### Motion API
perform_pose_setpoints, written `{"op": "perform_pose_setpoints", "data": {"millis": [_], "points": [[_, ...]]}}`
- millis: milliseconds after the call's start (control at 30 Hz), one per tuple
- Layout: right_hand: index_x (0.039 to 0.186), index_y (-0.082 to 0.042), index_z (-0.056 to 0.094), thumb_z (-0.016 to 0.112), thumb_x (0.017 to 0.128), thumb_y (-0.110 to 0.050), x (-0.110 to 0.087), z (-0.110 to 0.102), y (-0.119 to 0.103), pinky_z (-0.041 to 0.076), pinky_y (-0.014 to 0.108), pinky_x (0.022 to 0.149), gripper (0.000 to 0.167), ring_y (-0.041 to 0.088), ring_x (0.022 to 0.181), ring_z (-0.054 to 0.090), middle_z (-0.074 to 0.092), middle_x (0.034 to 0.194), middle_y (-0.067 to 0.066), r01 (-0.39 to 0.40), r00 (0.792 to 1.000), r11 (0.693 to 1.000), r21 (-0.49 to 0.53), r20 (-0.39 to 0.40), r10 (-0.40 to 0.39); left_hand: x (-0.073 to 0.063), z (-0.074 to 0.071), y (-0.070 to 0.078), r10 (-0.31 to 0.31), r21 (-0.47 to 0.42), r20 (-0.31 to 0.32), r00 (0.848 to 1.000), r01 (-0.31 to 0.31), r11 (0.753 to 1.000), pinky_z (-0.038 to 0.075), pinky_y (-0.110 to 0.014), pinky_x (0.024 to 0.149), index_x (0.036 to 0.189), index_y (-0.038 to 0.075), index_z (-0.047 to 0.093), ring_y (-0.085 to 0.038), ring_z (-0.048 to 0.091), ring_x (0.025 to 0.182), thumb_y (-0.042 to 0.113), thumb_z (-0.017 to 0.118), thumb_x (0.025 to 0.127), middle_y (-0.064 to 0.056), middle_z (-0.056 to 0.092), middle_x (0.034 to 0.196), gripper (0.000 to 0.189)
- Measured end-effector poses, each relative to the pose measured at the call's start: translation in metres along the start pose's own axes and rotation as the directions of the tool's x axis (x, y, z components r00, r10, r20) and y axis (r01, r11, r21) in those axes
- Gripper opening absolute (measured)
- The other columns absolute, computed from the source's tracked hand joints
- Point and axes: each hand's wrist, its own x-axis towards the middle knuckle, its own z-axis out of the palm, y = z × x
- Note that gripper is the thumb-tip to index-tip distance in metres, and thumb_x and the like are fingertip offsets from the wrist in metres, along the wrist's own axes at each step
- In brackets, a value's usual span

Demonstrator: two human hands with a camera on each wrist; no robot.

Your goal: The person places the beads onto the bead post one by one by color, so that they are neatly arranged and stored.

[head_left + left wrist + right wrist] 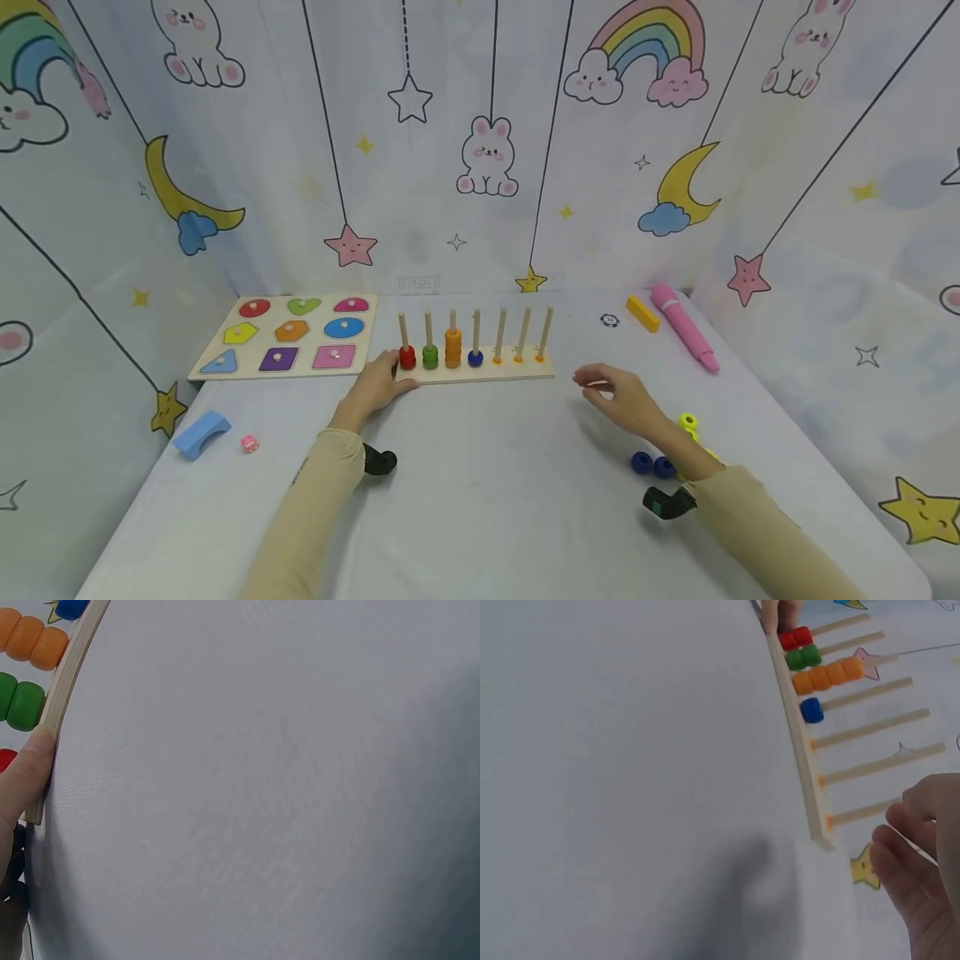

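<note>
A wooden peg board (487, 377) with several upright pegs stands toward the back of the table. Its left pegs carry red beads (407, 358), green beads (430, 357), a taller orange stack (453, 347) and one blue bead (476, 358); the three pegs on the right are bare. My left hand (375, 385) grips the board's left end, and its thumb (34, 761) lies along the front edge. To the right of the board my right hand (618, 402) is raised above the table with loosely bent fingers. Nothing shows between those fingers (907, 866).
Loose blue beads (642, 463) and yellow beads (687, 422) lie beside the right forearm. A shape puzzle (258, 335) sits back left, with a blue arch block (201, 435) and pink die (250, 443) nearer. Back right are a yellow block (642, 314), pink marker (684, 327) and small round chip (610, 320).
</note>
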Motion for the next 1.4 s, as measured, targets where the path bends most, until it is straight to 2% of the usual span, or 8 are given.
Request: {"op": "perform_pose_setpoints", "data": {"millis": [167,367,600,767,867,1033,1300,1400], "points": [[0.116,0.002,0.059,0.061,0.089,0.002,-0.044,-0.025,0.008,0.055,0.031,0.081,0.027,0.025,0.095,0.065,0.068,0.105,0.012,-0.066,0.995,0.998,-0.021,0.073,0.068,0.001,0.0,-0.001,0.007,0.005,-0.004,1.0,-0.007,1.0,0.021,-0.049,0.112,0.141,-0.01,0.032,-0.041,0.024,0.136,0.036,0.068,0.087,-0.028,0.032,0.145,0.079],[0.113,-0.004,0.062,0.064,0.087,-0.001,-0.081,-0.046,0.009,0.055,0.038,0.081,0.026,0.022,0.095,0.065,0.068,0.104,0.008,-0.121,0.988,0.989,-0.081,0.091,0.128,0.002,-0.002,0.001,0.017,0.013,-0.006,1.0,-0.017,1.0,0.021,-0.049,0.111,0.141,-0.01,0.031,-0.041,0.023,0.137,0.037,0.067,0.087,-0.028,0.031,0.145,0.08],[0.112,-0.01,0.064,0.073,0.082,-0.007,-0.109,-0.046,0.007,0.054,0.027,0.081,0.03,0.016,0.097,0.064,0.067,0.107,0.002,-0.127,0.975,0.99,-0.068,0.177,0.137,0.002,-0.001,0.0,0.017,0.011,-0.008,1.0,-0.017,1.0,0.021,-0.049,0.112,0.142,-0.01,0.031,-0.04,0.023,0.137,0.037,0.068,0.087,-0.028,0.031,0.145,0.08],[0.108,-0.015,0.067,0.078,0.075,-0.005,-0.117,-0.039,0.002,0.053,0.024,0.081,0.037,0.011,0.098,0.062,0.067,0.106,-0.006,-0.106,0.984,0.977,-0.185,0.119,0.129,0.003,0.001,-0.001,0.022,0.006,-0.011,1.0,-0.022,1.0,0.023,-0.05,0.111,0.142,-0.009,0.032,-0.041,0.025,0.136,0.038,0.067,0.087,-0.028,0.032,0.145,0.081],[0.106,-0.013,0.067,0.078,0.072,0.002,-0.116,-0.034,0.003,0.055,0.026,0.079,0.039,0.013,0.097,0.063,0.067,0.105,-0.005,-0.102,0.99,0.973,-0.207,0.076,0.12,0.003,0.001,-0.002,0.018,0.002,-0.013,1.0,-0.018,1.0,0.023,-0.05,0.111,0.142,-0.009,0.032,-0.041,0.025,0.136,0.038,0.068,0.087,-0.028,0.032,0.145,0.081],[0.11,-0.003,0.063,0.074,0.074,0.008,-0.103,-0.027,0.005,0.056,0.027,0.075,0.04,0.017,0.094,0.064,0.067,0.105,0.002,-0.079,0.996,0.986,-0.145,0.026,0.084,0.003,0.002,-0.003,0.015,0.002,-0.005,1.0,-0.015,1.0,0.021,-0.049,0.112,0.142,-0.009,0.032,-0.04,0.023,0.137,0.038,0.068,0.087,-0.027,0.031,0.146,0.081],[0.118,0.006,0.056,0.068,0.077,0.015,-0.049,-0.006,-0.036,0.055,0.044,0.075,0.044,0.037,0.092,0.064,0.065,0.104,0.022,-0.018,0.999,0.999,0.037,-0.038,0.02,0.003,0.003,-0.006,0.004,-0.001,0.006,1.0,-0.004,1.0,0.021,-0.05,0.112,0.143,-0.008,0.03,-0.041,0.023,0.137,0.039,0.066,0.088,-0.027,0.03,0.146,0.081],[0.118,0.006,0.056,0.068,0.079,0.012,-0.024,0.012,-0.033,0.056,0.042,0.076,0.042,0.035,0.093,0.064,0.065,0.105,0.021,0.005,0.999,0.998,0.066,-0.052,-0.001,0.003,0.004,-0.006,0.002,-0.006,0.006,1.0,-0.002,1.0,0.021,-0.05,0.111,0.143,-0.008,0.03,-0.041,0.023,0.137,0.039,0.067,0.087,-0.027,0.03,0.147,0.081]]}}
